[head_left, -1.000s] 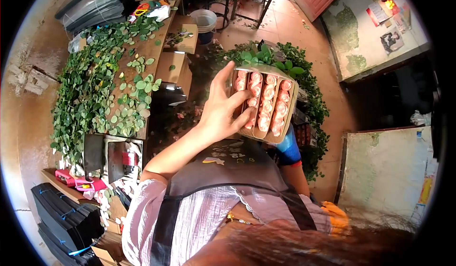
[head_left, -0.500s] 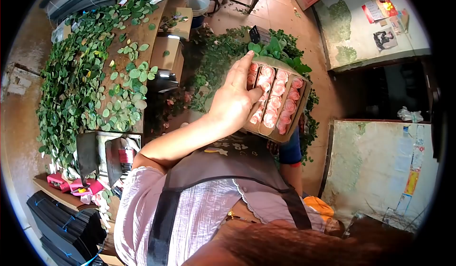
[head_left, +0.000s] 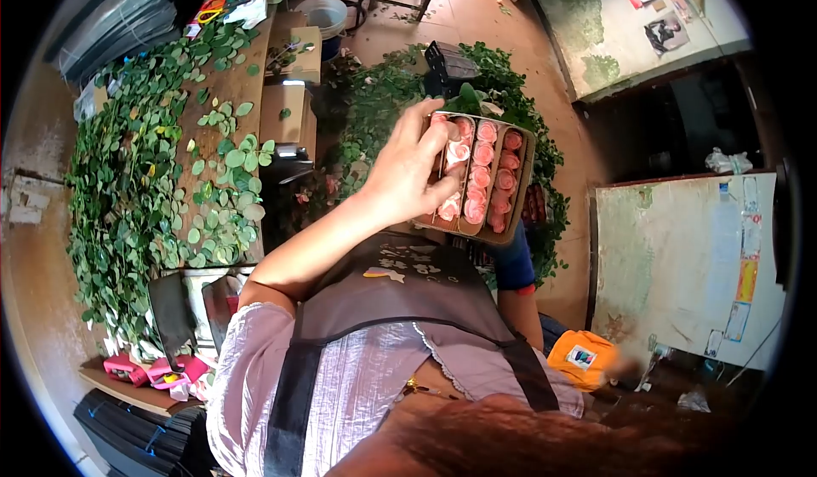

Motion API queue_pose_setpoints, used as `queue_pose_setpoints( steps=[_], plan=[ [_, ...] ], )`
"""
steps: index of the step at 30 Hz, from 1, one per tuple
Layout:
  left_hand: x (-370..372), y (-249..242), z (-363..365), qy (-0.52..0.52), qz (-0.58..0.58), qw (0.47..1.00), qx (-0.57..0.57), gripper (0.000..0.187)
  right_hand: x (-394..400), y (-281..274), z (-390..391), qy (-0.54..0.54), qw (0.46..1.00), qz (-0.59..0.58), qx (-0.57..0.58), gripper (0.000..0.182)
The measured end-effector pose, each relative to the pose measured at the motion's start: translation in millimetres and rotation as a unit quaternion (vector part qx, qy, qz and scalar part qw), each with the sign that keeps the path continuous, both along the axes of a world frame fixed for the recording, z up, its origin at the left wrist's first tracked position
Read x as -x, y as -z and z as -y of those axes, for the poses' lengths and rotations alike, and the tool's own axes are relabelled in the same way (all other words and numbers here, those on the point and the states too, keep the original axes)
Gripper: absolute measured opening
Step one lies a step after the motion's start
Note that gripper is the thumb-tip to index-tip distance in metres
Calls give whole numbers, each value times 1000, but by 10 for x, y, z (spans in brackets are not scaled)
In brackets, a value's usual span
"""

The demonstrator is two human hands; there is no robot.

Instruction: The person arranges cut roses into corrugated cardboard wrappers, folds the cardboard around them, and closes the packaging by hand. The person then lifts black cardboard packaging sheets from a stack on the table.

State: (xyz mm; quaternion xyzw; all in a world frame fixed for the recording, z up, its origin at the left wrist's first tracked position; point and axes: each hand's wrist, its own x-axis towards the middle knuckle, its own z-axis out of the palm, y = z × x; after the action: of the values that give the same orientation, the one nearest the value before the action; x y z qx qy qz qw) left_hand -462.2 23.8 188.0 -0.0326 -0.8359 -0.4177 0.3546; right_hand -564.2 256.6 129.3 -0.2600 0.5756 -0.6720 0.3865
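My grey apron [head_left: 408,298] and lilac sleeve [head_left: 255,366] fill the near frame. Above them, my left hand [head_left: 407,175] is raised, fingers spread and bent over the left edge of a cardboard tray [head_left: 521,189], the fingertips resting on the pink rose heads [head_left: 481,171] packed in upright rows inside it; the hand lies on the flowers rather than closing round anything. The tray stands tilted in the air before my chest, green leaves poking from its far end. My right hand is hidden behind the tray, so I cannot tell how it grips; only the forearm in a blue sleeve [head_left: 515,264] shows beneath. An orange cloth [head_left: 583,358] lies low on the right. To the left runs the wooden desk [head_left: 234,85], strewn with loose green leaves [head_left: 136,162], with pink tools [head_left: 157,371] at its near end and cardboard boxes [head_left: 285,111] just beside it. Beyond the tray, a mound of leafy stems [head_left: 383,102] spreads over the tiled floor [head_left: 477,9], and a white bucket [head_left: 321,16] stands farther off.
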Motion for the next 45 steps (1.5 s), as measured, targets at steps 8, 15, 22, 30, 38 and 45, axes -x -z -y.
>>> queue_pose_setpoints(
  steps=[8, 15, 22, 30, 38, 45],
  plan=[
    [-5, -63, 116, 6, 92, 995, 43, 24, -43, 533, -277, 57, 924, 355, 132, 56],
    [41, -37, 65, -8, 90, 995, 49, 24, -332, 13, -90, 100, 950, -275, -109, 54],
    [103, 82, 129, 22, 102, 993, 46, 26, -309, 27, -73, 91, 933, -321, -133, 58],
    [344, 437, 38, 206, 107, 754, -615, 69, -260, 322, -100, 109, 992, -45, -39, 69],
    [272, 414, -244, 155, 165, 779, -584, 72, -410, 336, 55, 136, 984, -100, 57, 59],
    [177, 414, -252, 191, -23, 894, -405, 67, -461, 81, 21, 201, 968, 75, 133, 48]
  ],
)
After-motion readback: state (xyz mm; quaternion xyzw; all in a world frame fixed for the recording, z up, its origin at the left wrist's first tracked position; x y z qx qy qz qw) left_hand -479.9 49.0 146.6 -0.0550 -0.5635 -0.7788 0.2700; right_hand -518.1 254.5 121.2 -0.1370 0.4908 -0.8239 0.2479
